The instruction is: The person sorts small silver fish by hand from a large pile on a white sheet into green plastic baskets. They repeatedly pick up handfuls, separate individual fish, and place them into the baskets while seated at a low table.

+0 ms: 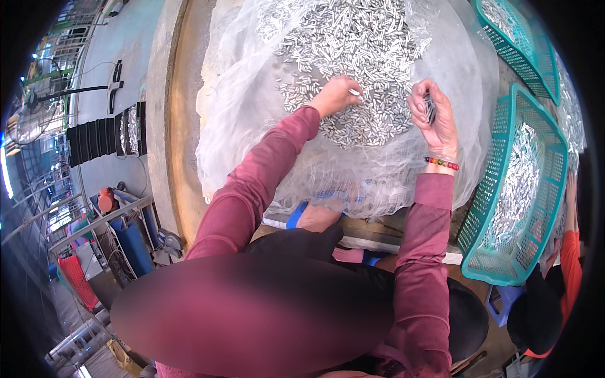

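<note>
A large heap of small silvery metal pins [359, 38] lies spread over a sheet of white mesh netting [246, 120] in front of me. My left hand [333, 96] is over the near left part of the heap, thumb and forefinger pinched on one small metal pin [355, 92]. Palm up at the heap's right edge, my right hand [443, 125] has its fingers curled round a bunch of metal pins [430, 108]. How many it holds is hard to make out. A beaded bracelet [441, 163] circles the right wrist.
To the right stands a green perforated basket [515, 107] part-filled with metal pieces; another green basket [526, 63] is behind it. Beyond its right side, a person's orange sleeve [571, 268] shows. A concrete ledge [165, 107] runs along the left. Racks and a fan stand farther left.
</note>
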The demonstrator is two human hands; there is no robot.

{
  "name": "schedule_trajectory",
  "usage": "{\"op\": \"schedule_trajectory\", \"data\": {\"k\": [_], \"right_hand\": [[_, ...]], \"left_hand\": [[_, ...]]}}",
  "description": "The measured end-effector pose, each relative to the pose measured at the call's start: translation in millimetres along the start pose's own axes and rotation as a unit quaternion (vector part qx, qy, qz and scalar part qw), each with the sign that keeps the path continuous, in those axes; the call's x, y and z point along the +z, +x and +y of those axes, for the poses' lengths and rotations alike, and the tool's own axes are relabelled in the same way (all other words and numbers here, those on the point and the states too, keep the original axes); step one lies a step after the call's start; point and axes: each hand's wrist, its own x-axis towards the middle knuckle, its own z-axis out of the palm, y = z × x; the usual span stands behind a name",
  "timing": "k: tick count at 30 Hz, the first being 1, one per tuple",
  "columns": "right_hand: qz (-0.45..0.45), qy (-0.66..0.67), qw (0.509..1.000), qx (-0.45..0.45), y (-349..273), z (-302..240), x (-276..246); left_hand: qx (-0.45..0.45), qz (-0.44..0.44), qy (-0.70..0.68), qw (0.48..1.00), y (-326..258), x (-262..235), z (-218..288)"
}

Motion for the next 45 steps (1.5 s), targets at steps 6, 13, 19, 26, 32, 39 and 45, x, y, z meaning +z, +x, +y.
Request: {"op": "schedule_trajectory", "data": {"k": [6,13,19,26,32,39,45], "right_hand": [[0.103,-0.495,0.862,-0.046,44,35,-14],[0.059,-0.863,0.501,-0.022,47,85,-22],[0.133,-0.819,0.558,0.020,42,94,-16],[0.258,-0.705,0.659,-0.044,29,70,-24],[0.102,0.018,0.993,0.060,7,19,-1],[-0.110,0.020,0.989,-0.096,-18,-31,38],[0.080,-0.179,0.980,0.028,-3,-18,35]], "left_hand": [[-0.032,-0.037,0.031,0.998,-13,-15,-12],[-0.240,-0.022,-0.451,0.859,-48,-60,-8],[-0.195,-0.050,-0.609,0.767,-47,-58,6],[-0.229,-0.077,-0.510,0.825,-25,-41,15],[0.081,0.020,0.221,0.972,-3,-13,6],[0.126,-0.074,0.306,0.941,4,-3,-10],[-0.028,0.021,0.117,0.993,-21,-21,-2]]}}
